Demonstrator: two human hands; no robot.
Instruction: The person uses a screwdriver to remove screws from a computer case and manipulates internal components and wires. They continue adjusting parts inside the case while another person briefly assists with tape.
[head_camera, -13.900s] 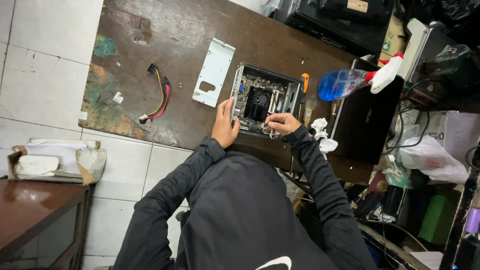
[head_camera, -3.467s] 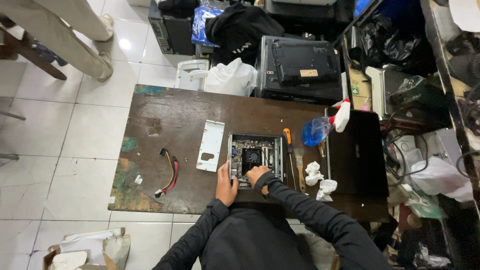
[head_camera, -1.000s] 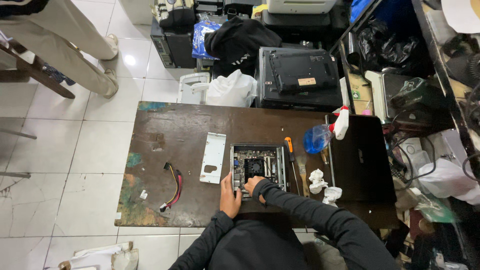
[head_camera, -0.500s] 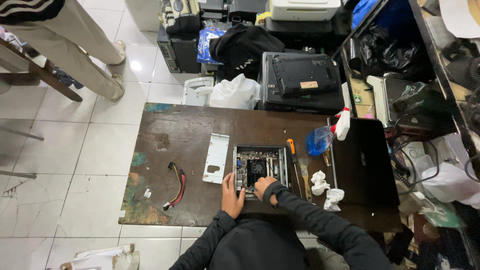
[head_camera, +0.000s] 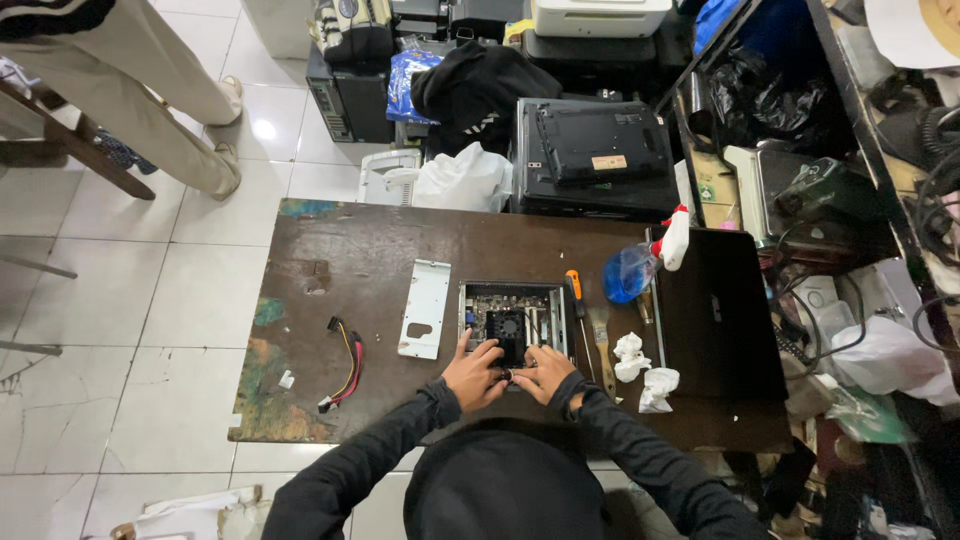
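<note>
A small open computer case (head_camera: 480, 298) with a circuit board and a black fan lies on the dark brown table (head_camera: 350, 240). My left hand (head_camera: 470, 373) rests on the case's near edge, fingers curled over it. My right hand (head_camera: 545, 372) is right beside it with fingertips bunched at the fan's near side. What they pinch is too small to tell. A white metal cover panel (head_camera: 425, 308) lies left of the case. An orange-handled screwdriver (head_camera: 575, 300) and a brush (head_camera: 602, 342) lie to its right.
A blue spray bottle (head_camera: 635, 270), crumpled tissues (head_camera: 633, 358) and a shut black laptop (head_camera: 715, 315) sit to the right. A red and yellow cable (head_camera: 345, 365) lies at the left. Stacked computers and bags crowd the far side. Another person's legs (head_camera: 150, 110) stand far left.
My right hand has drawn back from inside the case to its near edge, close to my left hand. The case and tools have not moved.
</note>
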